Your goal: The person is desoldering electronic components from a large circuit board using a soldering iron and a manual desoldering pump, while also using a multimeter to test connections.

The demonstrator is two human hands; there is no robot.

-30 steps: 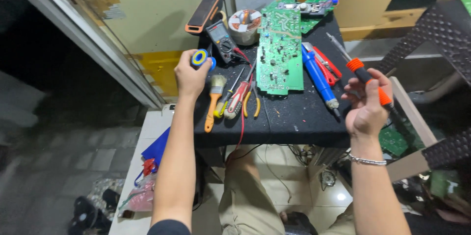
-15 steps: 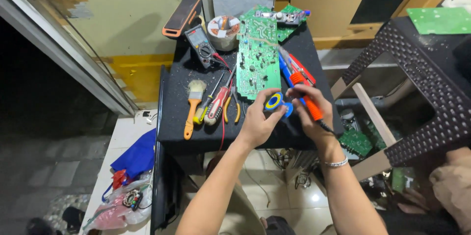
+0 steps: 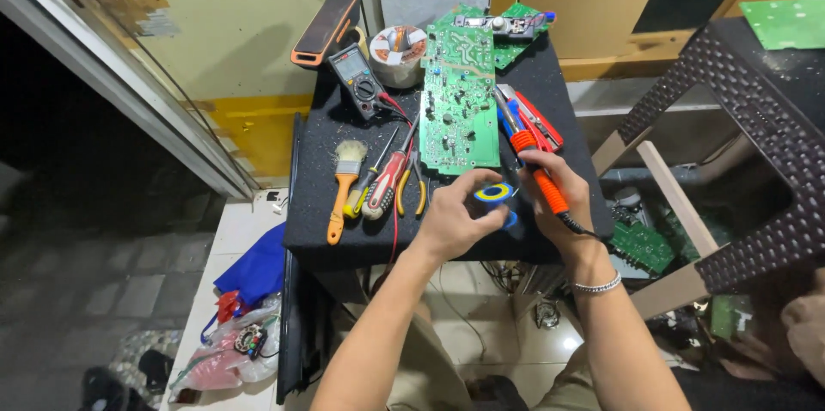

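Observation:
My left hand [image 3: 455,220] grips a small blue and yellow solder spool [image 3: 496,194] over the front of the black table [image 3: 309,205]. Beside it, my right hand [image 3: 563,196] holds an orange-handled soldering iron [image 3: 540,169] whose cord trails off toward my wrist. The iron's tip points up toward a long green circuit board [image 3: 460,102] lying in the middle of the table. The two hands are almost touching each other.
On the table lie a brush with an orange handle [image 3: 342,188], screwdrivers and pliers [image 3: 391,181], a multimeter [image 3: 357,78], a tape roll [image 3: 397,52] and blue and red tools [image 3: 526,119]. A dark plastic stool [image 3: 756,145] stands at the right. Bags [image 3: 241,325] lie on the floor.
My left hand brought the solder spool from the table's left side to the front centre, next to my right hand. The right hand with the iron shifted left toward it.

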